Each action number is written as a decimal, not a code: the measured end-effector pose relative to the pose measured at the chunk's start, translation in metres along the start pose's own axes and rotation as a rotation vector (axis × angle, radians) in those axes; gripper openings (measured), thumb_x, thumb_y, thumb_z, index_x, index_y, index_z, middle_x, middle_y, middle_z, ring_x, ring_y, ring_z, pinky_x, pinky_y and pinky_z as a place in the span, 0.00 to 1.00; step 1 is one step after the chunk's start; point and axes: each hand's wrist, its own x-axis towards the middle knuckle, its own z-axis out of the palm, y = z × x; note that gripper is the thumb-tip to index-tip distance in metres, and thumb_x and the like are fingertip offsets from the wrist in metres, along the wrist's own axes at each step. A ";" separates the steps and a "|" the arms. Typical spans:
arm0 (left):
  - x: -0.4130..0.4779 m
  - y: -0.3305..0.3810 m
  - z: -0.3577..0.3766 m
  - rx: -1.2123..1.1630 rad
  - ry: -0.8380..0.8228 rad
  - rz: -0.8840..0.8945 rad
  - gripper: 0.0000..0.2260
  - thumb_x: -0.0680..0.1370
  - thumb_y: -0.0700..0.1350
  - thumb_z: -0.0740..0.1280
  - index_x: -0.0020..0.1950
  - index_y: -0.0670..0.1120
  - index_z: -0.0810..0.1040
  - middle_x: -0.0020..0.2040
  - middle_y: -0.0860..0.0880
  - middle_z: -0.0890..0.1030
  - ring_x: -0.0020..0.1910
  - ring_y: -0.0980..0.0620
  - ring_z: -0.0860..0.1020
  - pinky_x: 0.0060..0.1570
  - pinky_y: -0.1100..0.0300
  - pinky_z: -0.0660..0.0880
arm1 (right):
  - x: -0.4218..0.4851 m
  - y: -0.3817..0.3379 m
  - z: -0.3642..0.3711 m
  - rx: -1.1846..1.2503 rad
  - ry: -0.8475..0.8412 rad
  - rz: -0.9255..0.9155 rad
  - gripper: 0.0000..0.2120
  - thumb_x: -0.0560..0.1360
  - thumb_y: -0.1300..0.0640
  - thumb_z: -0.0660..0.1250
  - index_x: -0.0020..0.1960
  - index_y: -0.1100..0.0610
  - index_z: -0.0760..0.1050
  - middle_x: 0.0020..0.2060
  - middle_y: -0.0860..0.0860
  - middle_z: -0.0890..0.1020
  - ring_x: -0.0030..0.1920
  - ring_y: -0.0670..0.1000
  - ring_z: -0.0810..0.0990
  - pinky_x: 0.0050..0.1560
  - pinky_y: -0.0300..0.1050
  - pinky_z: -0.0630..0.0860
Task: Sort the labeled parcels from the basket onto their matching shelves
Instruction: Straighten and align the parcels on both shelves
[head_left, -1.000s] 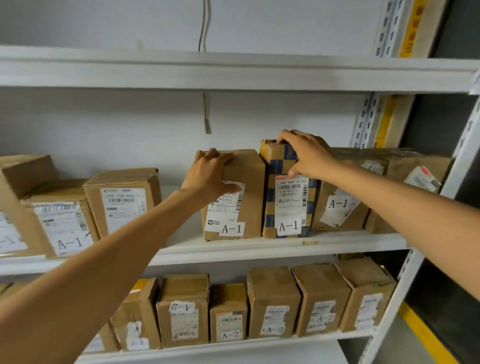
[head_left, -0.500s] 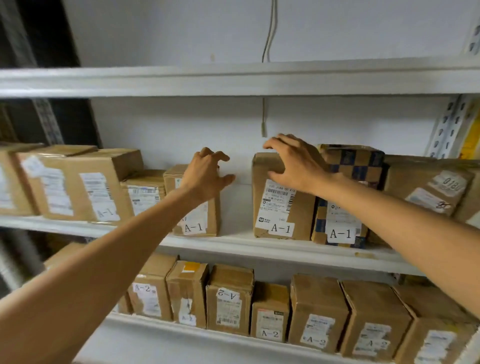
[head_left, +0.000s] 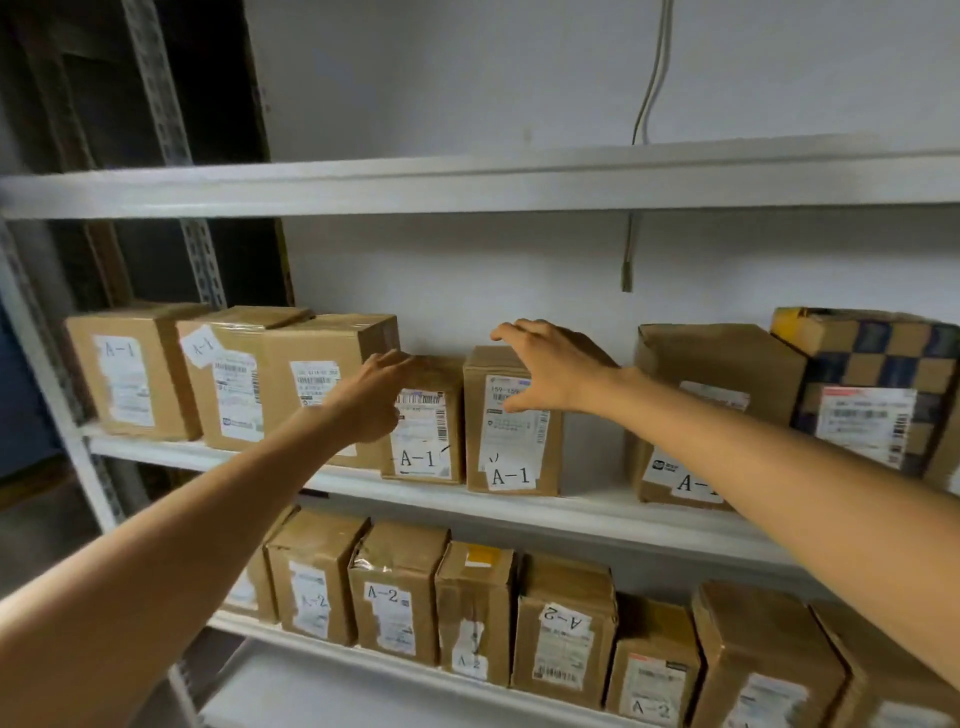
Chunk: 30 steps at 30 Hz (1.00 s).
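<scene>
- Seven brown cardboard parcels are counted on the white metal A-1 shelf (head_left: 597, 512); the checkered blue-and-tan parcel (head_left: 878, 384) is cut off at the right edge.
- Eight A-2 cartons (head_left: 563, 629) below are partly hidden by both forearms.
- The left hand (head_left: 371, 400) is curled against the small A-1 box (head_left: 426, 431); a grip cannot be told.
- The right hand (head_left: 550, 366) is spread wide over the taller A-1 box (head_left: 511, 431).
</scene>
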 end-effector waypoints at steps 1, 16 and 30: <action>0.003 -0.007 0.003 0.031 -0.038 0.026 0.34 0.75 0.33 0.67 0.77 0.50 0.59 0.76 0.47 0.60 0.74 0.44 0.58 0.67 0.52 0.66 | 0.007 -0.003 0.005 -0.001 -0.037 0.026 0.40 0.66 0.49 0.78 0.72 0.58 0.63 0.66 0.55 0.72 0.65 0.55 0.70 0.60 0.47 0.69; 0.046 0.007 0.033 0.069 0.206 0.215 0.31 0.69 0.54 0.76 0.70 0.55 0.71 0.65 0.52 0.76 0.62 0.48 0.75 0.56 0.54 0.74 | -0.005 0.027 0.015 0.063 -0.074 0.286 0.37 0.63 0.55 0.79 0.68 0.50 0.68 0.57 0.47 0.74 0.57 0.50 0.73 0.55 0.46 0.71; 0.051 0.027 0.032 -0.125 0.055 0.285 0.33 0.72 0.48 0.74 0.74 0.56 0.65 0.69 0.50 0.73 0.64 0.47 0.72 0.62 0.52 0.71 | -0.011 0.036 0.004 -0.146 -0.160 0.291 0.39 0.64 0.52 0.79 0.69 0.54 0.63 0.60 0.51 0.72 0.59 0.53 0.72 0.56 0.54 0.75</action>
